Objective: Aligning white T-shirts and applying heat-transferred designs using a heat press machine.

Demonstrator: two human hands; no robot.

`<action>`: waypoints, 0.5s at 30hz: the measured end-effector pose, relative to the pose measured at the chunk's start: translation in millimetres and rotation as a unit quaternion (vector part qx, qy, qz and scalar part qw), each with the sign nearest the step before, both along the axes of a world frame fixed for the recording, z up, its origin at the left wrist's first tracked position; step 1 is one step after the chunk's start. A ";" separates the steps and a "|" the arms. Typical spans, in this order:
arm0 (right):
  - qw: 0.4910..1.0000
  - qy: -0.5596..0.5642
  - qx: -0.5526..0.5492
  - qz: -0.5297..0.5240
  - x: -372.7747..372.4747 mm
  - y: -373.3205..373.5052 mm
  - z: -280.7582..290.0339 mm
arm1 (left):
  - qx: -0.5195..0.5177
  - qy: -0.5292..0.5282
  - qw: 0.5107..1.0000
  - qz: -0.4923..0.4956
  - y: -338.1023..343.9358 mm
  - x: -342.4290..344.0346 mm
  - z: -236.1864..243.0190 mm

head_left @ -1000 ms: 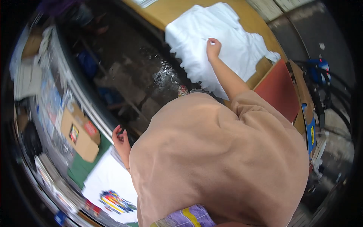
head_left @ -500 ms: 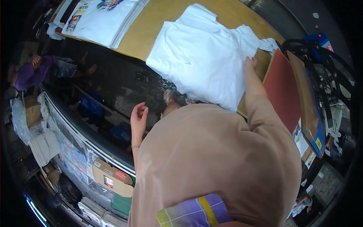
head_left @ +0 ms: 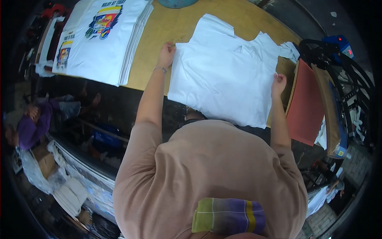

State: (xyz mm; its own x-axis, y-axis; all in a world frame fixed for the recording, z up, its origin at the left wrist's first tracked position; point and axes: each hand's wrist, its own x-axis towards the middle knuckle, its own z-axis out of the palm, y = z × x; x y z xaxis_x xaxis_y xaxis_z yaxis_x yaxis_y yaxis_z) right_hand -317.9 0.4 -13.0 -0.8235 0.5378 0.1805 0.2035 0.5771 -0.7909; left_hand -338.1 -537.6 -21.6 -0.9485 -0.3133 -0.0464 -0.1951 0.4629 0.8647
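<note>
A white T-shirt [head_left: 223,75] lies spread on the yellow-brown table [head_left: 159,30], its neckline toward the far side and its lower part reaching the near edge. Some creases run across it near the neck. At its left edge my left hand [head_left: 167,55] is closed, the fingertips pinching the fabric by a corner. My right hand [head_left: 279,83] has its fingers closed on the shirt's right edge, below the sleeve.
A pile of white printed shirts [head_left: 99,51] sits at the table's left. A bluish round container [head_left: 178,3] stands at the far edge. Right of the table are a reddish board [head_left: 306,103] and a black-framed machine [head_left: 350,89]. A person in purple [head_left: 36,125] is at far left.
My left hand has come up from beside the table to the shirt's left edge and taken hold there. My right hand stays at the right edge; the shirt now lies flatter.
</note>
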 end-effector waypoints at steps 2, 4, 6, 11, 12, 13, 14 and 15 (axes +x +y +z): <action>0.999 0.008 -0.033 0.016 35.1 -19.7 36.2 | -0.066 -0.055 0.993 -0.076 -0.4 -27.3 -14.5; 0.985 0.047 -0.150 0.075 69.8 -38.7 72.7 | -0.126 -0.073 0.984 -0.101 -2.3 -39.3 -28.2; 0.985 0.063 -0.143 0.079 102.0 -53.5 104.1 | -0.184 -0.085 0.972 -0.120 -6.3 -41.9 -36.0; 0.979 0.086 -0.184 0.032 174.9 -53.3 153.1 | -0.040 -0.038 0.990 -0.130 1.9 -12.7 0.2; 0.973 0.115 -0.199 0.009 188.5 -46.1 158.9 | 0.029 0.018 0.992 -0.123 13.8 -0.9 16.9; 0.965 0.144 -0.219 -0.017 202.9 -38.2 162.6 | 0.094 0.047 0.985 -0.133 27.3 12.7 36.1; 0.961 0.172 -0.217 -0.019 219.8 -26.8 167.6 | 0.094 0.085 0.981 -0.149 43.9 25.5 56.6; 0.960 0.183 -0.209 -0.039 236.2 -11.4 172.1 | 0.100 0.146 0.968 -0.176 63.5 38.7 76.9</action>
